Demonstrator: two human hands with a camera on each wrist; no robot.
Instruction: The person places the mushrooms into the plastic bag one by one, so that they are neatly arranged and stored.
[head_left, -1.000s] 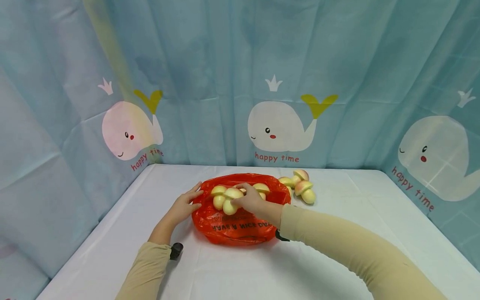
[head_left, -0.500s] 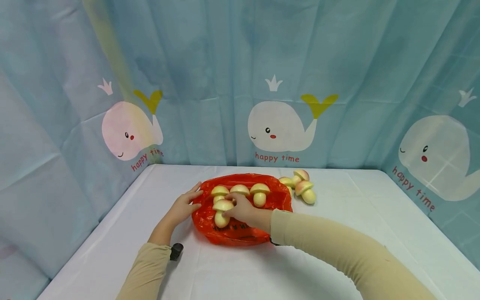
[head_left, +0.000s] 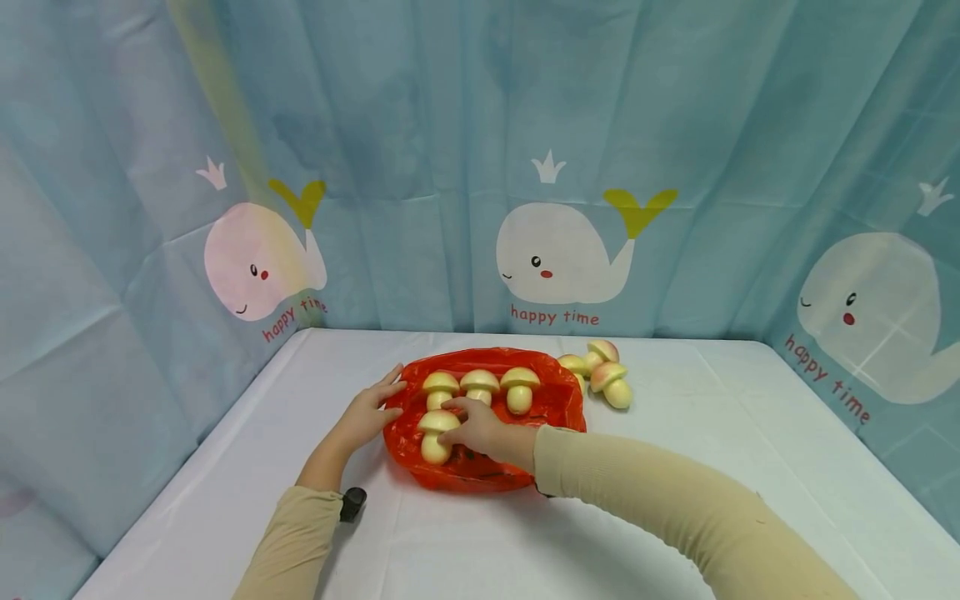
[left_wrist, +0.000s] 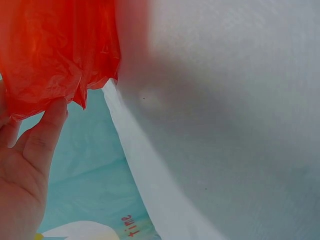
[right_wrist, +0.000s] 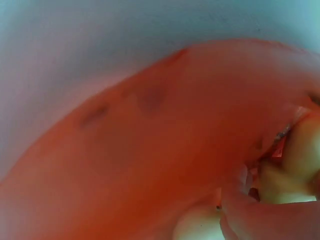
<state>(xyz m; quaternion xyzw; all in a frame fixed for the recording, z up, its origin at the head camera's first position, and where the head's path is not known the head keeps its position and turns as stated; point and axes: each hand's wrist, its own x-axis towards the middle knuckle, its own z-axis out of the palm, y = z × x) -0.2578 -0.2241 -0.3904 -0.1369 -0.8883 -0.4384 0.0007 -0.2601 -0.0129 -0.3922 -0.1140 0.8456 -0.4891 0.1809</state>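
Observation:
A red plastic bag (head_left: pixel 487 483) with dark printing lies wide open on the table. My right hand (head_left: pixel 483 429) pinches a pale yellow toy mushroom (head_left: pixel 435 450), cap away from me, at the bag's front left. Behind it, three more toy mushrooms (head_left: pixel 519 390) stand in a row inside the bag. At the bag's left rim, my left hand (head_left: pixel 363 417) rests its spread fingers against the plastic. The left wrist view has the fingers (left_wrist: pixel 47 132) touching the bag's edge. In the blurred right wrist view, a finger (right_wrist: pixel 275 220) crosses in front of pale mushrooms (right_wrist: pixel 302 147).
Beyond the bag's right rim lies a small cluster of toy mushrooms (head_left: pixel 611 383) with pinkish caps. All of it sits on a white-covered table (head_left: pixel 697 417). A blue curtain (head_left: pixel 420 167) printed with whales hangs behind and at the sides.
My right hand has brought the gripped mushroom left and toward me, down to the front of the bag, uncovering the row behind. The left hand stays at the rim.

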